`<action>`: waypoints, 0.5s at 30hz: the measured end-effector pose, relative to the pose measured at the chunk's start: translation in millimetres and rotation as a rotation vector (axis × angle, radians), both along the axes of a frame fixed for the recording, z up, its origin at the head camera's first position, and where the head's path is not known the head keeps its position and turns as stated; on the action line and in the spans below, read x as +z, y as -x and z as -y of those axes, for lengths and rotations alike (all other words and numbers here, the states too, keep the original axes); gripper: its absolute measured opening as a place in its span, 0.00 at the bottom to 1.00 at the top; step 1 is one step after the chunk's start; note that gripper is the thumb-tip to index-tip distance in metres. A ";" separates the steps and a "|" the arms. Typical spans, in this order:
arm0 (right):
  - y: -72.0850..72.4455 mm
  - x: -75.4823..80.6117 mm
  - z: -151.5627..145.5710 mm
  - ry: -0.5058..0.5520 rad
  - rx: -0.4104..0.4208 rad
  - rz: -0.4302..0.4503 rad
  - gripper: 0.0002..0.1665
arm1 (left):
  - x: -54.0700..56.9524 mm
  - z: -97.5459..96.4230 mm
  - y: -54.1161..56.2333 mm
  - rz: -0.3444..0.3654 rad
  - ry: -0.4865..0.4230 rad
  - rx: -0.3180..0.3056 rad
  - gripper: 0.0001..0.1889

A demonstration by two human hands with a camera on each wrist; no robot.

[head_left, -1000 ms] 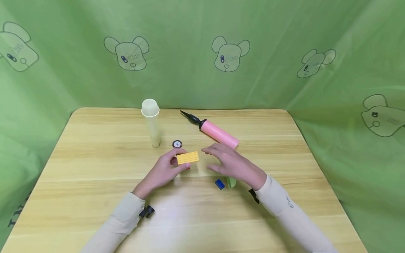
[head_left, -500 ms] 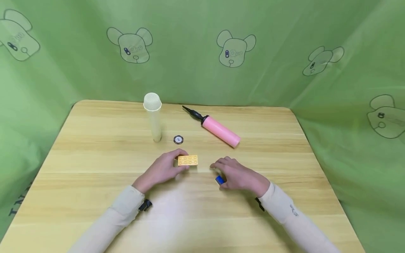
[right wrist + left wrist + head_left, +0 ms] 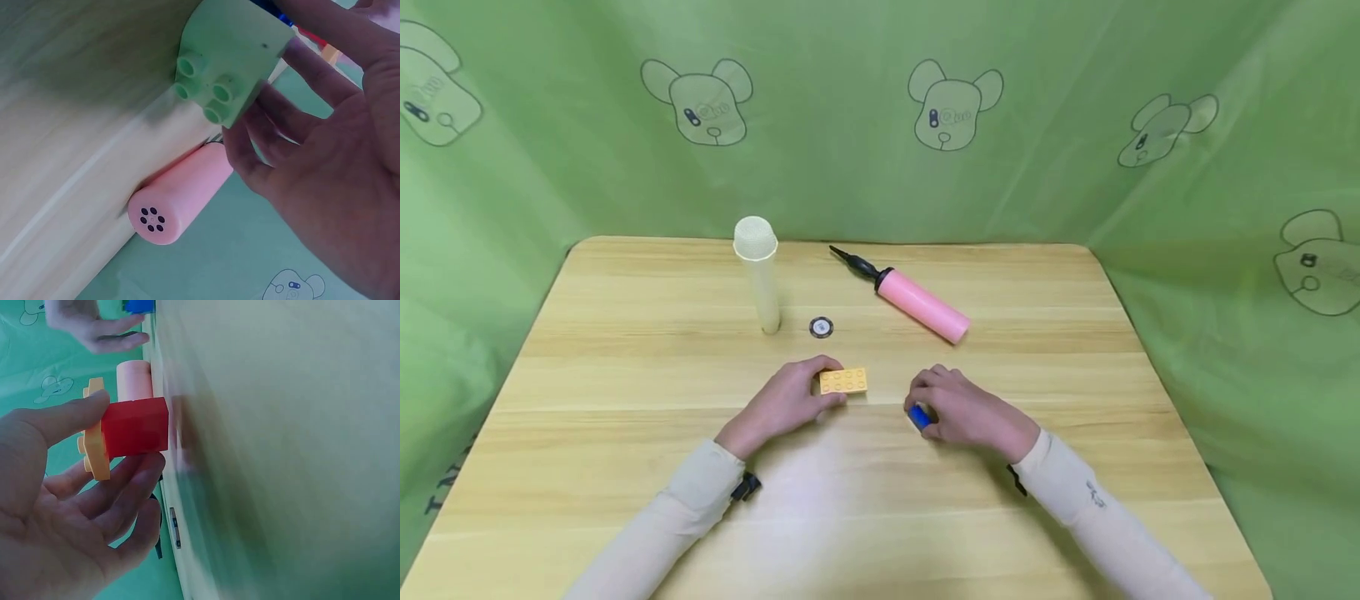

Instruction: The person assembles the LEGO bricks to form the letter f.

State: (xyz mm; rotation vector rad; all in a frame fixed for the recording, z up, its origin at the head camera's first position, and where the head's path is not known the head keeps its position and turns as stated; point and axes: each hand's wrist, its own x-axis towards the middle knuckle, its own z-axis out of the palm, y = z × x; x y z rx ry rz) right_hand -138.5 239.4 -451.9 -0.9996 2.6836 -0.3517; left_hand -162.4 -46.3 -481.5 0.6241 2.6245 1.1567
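My left hand (image 3: 785, 400) pinches a yellow toy building brick (image 3: 843, 381) between thumb and fingers. In the left wrist view, a red brick (image 3: 135, 427) is joined to the yellow brick's underside, above the wooden table. To the right, my right hand (image 3: 966, 411) has its thumb and fingers at either side of a small blue brick (image 3: 919, 417). A green brick (image 3: 234, 53) with round studs and a sloped side sits by the right fingertips in the right wrist view, overlapping the blue one. From the head, the right hand hides the green brick.
A pink hand pump (image 3: 922, 305) with a black nozzle lies behind the hands. A pale microphone-shaped object (image 3: 760, 271) stands upright at back left. Near it lies a round poker chip (image 3: 821, 327). Green printed cloth (image 3: 835, 108) surrounds the table (image 3: 625, 358).
My right hand has come down and nearer, and its fingers have closed in round the blue brick. The left hand still holds the yellow brick, slightly turned and lower.
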 end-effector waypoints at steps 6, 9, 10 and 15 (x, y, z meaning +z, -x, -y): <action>9.5 13.5 7.9 0.030 0.002 -0.069 0.18 | -2.3 -0.1 1.0 0.000 0.001 -0.012 0.20; 15.1 21.4 14.3 0.055 0.000 -0.088 0.20 | -2.8 -0.2 1.3 0.007 0.000 -0.014 0.20; 17.0 23.3 16.7 0.061 0.004 -0.096 0.21 | -3.0 -0.3 1.4 0.010 -0.001 -0.014 0.20; 23.6 31.3 31.5 0.071 0.032 -0.128 0.21 | -4.3 -0.7 2.3 0.019 -0.003 -0.019 0.20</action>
